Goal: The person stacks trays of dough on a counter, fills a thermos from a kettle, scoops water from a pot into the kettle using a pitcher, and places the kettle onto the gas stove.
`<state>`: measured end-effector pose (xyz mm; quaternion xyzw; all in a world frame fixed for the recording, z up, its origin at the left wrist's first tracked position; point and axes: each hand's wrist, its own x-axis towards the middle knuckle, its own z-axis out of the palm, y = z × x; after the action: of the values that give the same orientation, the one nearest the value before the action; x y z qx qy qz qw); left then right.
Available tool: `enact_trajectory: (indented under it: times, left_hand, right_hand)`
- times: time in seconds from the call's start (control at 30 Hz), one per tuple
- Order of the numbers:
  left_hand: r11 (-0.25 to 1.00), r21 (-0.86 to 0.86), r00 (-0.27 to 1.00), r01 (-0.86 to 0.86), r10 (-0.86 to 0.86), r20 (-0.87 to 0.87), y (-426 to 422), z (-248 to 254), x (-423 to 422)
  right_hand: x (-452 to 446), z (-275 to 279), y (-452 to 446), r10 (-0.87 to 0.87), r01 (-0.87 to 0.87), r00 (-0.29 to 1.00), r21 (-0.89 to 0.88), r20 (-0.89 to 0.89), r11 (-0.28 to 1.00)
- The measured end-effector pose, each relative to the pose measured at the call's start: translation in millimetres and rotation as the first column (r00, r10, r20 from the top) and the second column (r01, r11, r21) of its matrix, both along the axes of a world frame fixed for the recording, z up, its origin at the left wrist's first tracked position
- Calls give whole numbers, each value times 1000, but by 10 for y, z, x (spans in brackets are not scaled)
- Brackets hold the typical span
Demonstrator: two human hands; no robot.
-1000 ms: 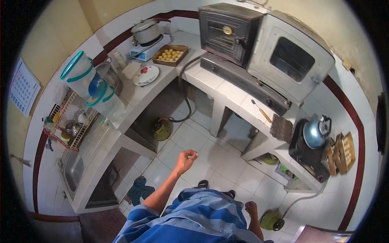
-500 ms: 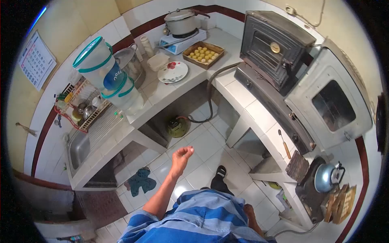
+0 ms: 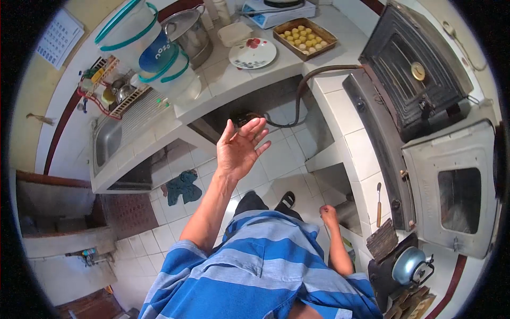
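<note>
My left hand (image 3: 241,150) is raised in the middle of the view, palm up and fingers spread, with nothing in it. Below my right side, my right hand (image 3: 329,215) hangs near the counter's edge, its fingers curled in and no object showing in them. Beyond the left hand, on the tiled counter, sits a metal baking tray (image 3: 317,52) of small round yellow dough balls (image 3: 304,40). A white plate with red flowers (image 3: 253,55) lies beside it. To the right stand a dark metal oven (image 3: 419,72) and a pale oven door with a window (image 3: 451,186).
Stacked clear tubs (image 3: 159,58) and a large pot (image 3: 186,37) stand left on the counter, near the sink (image 3: 108,142). A blue kettle (image 3: 409,265) and a wooden-handled brush (image 3: 379,210) are at right. A dark cloth (image 3: 183,187) lies on the floor; a hose (image 3: 304,87) loops under the counter.
My left hand has risen and spread its fingers from a loosely closed shape. My right hand has come further into view. The view has tilted down and turned, with the counter shifting up.
</note>
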<state>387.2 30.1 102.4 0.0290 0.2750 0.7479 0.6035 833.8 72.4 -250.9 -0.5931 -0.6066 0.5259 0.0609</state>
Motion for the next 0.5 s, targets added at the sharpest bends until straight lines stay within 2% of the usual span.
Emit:
enact_trajectory:
  times: [0.17, 0.23, 0.4, 0.47, 0.5]
  left_hand:
    - [995, 96, 997, 16, -23, 72, -51, -37, -241]
    - [995, -14, 985, -94, 91, -149, -65, -140, -349]
    - [993, 69, 993, -100, 103, -53, -161, -102, -616]
    - [977, 192, 992, -96, 79, 96, -194, -33, -703]
    - [983, 134, 992, -127, 123, 35, -222, -69, -746]
  right_hand:
    - [-323, 118, 121, 70, -73, 996, 58, 49, 996]
    - [-379, 40, 64, 78, -77, 997, -63, 14, 995]
    - [-634, 150, -206, 72, -61, 991, -104, 111, 993]
    - [-683, 63, -294, 69, -64, 993, -55, 96, 996]
    - [-727, 113, -314, 65, -60, 993, -53, 99, 997]
